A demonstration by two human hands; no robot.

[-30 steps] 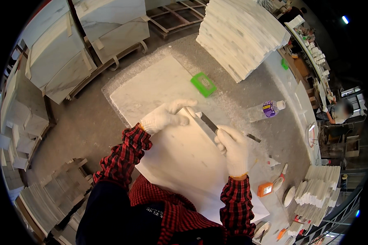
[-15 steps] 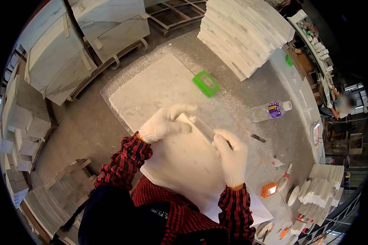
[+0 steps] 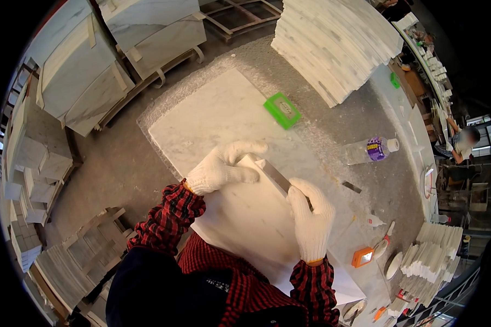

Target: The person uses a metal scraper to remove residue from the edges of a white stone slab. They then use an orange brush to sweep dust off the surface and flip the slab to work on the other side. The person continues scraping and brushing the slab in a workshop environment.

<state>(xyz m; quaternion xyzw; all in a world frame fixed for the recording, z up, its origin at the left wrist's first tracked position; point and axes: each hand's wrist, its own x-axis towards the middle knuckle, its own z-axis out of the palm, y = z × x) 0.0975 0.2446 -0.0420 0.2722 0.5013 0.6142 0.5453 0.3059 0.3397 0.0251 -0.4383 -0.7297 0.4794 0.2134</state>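
Both my hands wear white knitted gloves. My left hand [image 3: 222,168] curls around the upper corner of a white marble slab [image 3: 240,218] that tilts toward my body; its thumb lies on the near face and its fingers reach past the corner. My right hand [image 3: 312,220] pinches the lower end of a flat grey strip [image 3: 276,177], perhaps metal, which lies along the slab's upper edge. Part of the strip is hidden under the right fingers. A small white lump [image 3: 260,163] shows by the corner.
Beyond lies another marble slab [image 3: 202,117] with a green box [image 3: 282,110] on it. To the right are a plastic bottle [image 3: 372,150], a dark flat strip [image 3: 351,187], an orange device [image 3: 363,257] and stacked tiles [image 3: 428,256]. A tall slab stack [image 3: 333,49] stands behind; a person [image 3: 459,146] works far right.
The whole view has shifted slightly, so things appear a little farther right. Both hands keep their holds, and more of the grey strip's dark face shows.
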